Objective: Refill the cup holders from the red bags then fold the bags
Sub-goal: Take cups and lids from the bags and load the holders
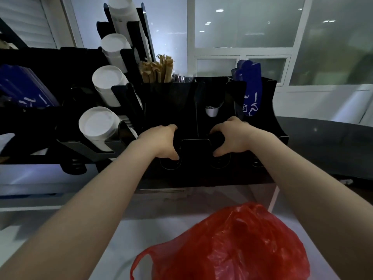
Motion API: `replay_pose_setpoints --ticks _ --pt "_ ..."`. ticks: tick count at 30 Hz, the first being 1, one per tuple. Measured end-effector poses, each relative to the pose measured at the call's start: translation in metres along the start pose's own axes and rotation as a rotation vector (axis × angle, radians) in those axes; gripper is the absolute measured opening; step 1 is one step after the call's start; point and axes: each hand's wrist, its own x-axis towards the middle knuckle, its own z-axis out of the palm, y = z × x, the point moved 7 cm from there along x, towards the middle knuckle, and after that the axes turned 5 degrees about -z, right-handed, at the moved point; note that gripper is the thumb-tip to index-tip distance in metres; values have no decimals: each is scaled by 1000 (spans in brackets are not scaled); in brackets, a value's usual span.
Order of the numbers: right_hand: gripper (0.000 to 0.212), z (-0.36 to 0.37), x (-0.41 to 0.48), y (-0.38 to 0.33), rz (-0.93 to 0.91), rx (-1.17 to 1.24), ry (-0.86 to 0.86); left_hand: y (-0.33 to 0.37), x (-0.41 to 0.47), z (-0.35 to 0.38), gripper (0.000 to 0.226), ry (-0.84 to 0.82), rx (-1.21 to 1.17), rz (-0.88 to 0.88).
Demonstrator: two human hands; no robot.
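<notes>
A black cup holder (193, 110) with several front slots stands on the counter ahead of me. My left hand (161, 142) curls its fingers and thumb round a dark round stack, apparently black lids, in the left-middle slot. My right hand (234, 138) grips a similar black stack (217, 138) in the slot beside it. A full, crumpled red plastic bag (232, 243) lies on the white surface below my arms, its handle loop at the left. It is too dark to see what the slots hold.
A tilted rack at left holds several stacks of white cups (99, 126). Brown stirrer packets (159, 67) and blue sleeves (251, 89) stick up from the holder's back. A small white cup (212, 112) sits inside. A dark round counter (323, 138) extends right.
</notes>
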Motion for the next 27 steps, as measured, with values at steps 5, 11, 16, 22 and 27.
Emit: replay_pose_setpoints --ticks 5,11,16,22,27 --pt "77 0 -2 2 -25 50 33 1 7 5 111 -99 99 -31" --pt "80 0 0 6 -61 90 74 -4 7 2 103 -59 51 -42" --pt "78 -1 -1 7 -86 131 150 -13 6 -5 108 -7 -45 -113" --pt "76 -7 -6 2 -130 164 256 -16 4 -8 106 78 -108 -149" --pt "77 -6 -5 5 -117 153 257 -11 3 -7 109 55 -110 -135"
